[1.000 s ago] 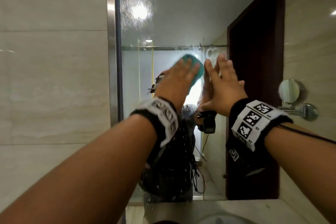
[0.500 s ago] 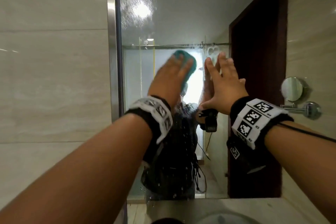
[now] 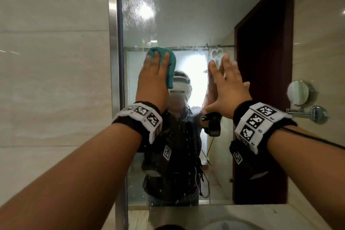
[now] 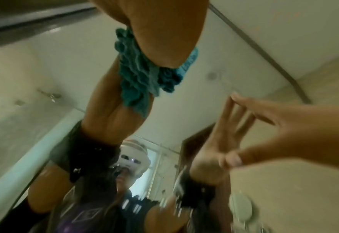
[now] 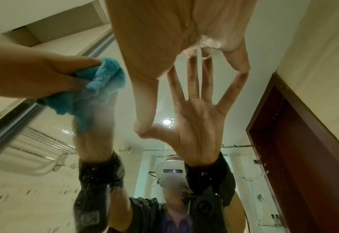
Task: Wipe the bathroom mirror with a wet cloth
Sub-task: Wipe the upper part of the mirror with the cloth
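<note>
- Head view: the left hand (image 3: 152, 78) presses the cloth (image 3: 169, 65) flat against the mirror (image 3: 186, 15), fingers straight; the cloth lies under palm and fingers, its edge showing to their right.
- Wiping looks partway: streaks remain up top, droplets below.
- Right hand (image 3: 226, 87) leans spread on the glass, holding nothing.

The left hand (image 3: 152, 78) presses a teal cloth (image 3: 170, 67) flat against the mirror (image 3: 186, 15), fingers straight over it — beside it the right hand (image 3: 229, 89) rests on the glass, fingers spread. Water droplets streak the glass below the hands. A small round mirror (image 3: 298, 92) sticks out from the tiled wall (image 3: 52, 80) at right.
</note>
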The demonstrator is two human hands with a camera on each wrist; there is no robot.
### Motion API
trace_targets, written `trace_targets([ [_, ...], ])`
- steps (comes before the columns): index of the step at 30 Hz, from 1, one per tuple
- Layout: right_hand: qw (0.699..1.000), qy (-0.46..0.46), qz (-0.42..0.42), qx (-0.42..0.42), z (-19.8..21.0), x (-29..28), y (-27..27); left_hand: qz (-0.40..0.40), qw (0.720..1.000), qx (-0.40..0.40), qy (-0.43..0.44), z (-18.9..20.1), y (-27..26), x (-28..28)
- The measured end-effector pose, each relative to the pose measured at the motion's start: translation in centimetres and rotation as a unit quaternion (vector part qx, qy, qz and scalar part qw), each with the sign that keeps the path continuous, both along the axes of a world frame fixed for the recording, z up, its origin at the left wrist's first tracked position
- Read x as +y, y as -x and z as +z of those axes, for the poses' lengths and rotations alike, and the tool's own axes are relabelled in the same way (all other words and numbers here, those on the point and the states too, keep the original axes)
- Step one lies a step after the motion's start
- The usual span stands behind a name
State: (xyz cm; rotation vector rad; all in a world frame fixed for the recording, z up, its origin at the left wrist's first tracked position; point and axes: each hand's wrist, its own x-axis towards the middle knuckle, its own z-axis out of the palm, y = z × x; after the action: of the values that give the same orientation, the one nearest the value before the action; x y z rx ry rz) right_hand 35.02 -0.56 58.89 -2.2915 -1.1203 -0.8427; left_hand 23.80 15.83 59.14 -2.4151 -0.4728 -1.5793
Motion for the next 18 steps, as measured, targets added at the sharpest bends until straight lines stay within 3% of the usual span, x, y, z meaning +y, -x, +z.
trace_targets([
  [2,1.0,0.0,-0.001,0.002,0.0,0.1,0.0,0.01,0.992,0.107,-0.072,-2.4,0.1,-0.6],
  [5,1.0,0.004,-0.005,0.002,-0.1,0.1,0.1,0.033,0.933,0.292,-0.207,-4.7,0.7,-0.9],
  [7,1.0,0.004,-0.007,0.003,0.0,0.0,0.1,0.027,0.931,0.282,-0.23,-2.7,1.0,-0.1],
  [8,1.0,0.004,-0.008,0.005,0.1,-0.1,0.2,0.017,0.952,0.232,-0.198,-1.5,1.1,0.2],
  [10,1.0,0.003,-0.006,0.007,0.1,-0.2,0.3,-0.004,0.996,0.076,-0.052,0.3,1.6,0.3],
  [12,1.0,-0.003,-0.004,0.005,0.0,-0.2,0.2,0.014,1.0,0.02,0.009,0.1,1.3,0.1],
  [14,1.0,-0.002,-0.006,0.002,0.1,-0.1,0.3,0.015,0.996,0.068,-0.064,-2.3,0.6,-1.0],
  [16,1.0,0.002,-0.008,-0.001,0.1,-0.2,0.4,0.026,0.961,0.208,-0.183,-5.0,0.2,-2.2],
  [17,1.0,0.005,-0.009,-0.002,0.1,-0.2,0.4,0.048,0.938,0.282,-0.196,-5.6,0.2,-2.5],
  [18,1.0,0.006,-0.009,-0.001,0.1,-0.2,0.4,0.058,0.926,0.308,-0.21,-5.3,0.3,-2.1],
])
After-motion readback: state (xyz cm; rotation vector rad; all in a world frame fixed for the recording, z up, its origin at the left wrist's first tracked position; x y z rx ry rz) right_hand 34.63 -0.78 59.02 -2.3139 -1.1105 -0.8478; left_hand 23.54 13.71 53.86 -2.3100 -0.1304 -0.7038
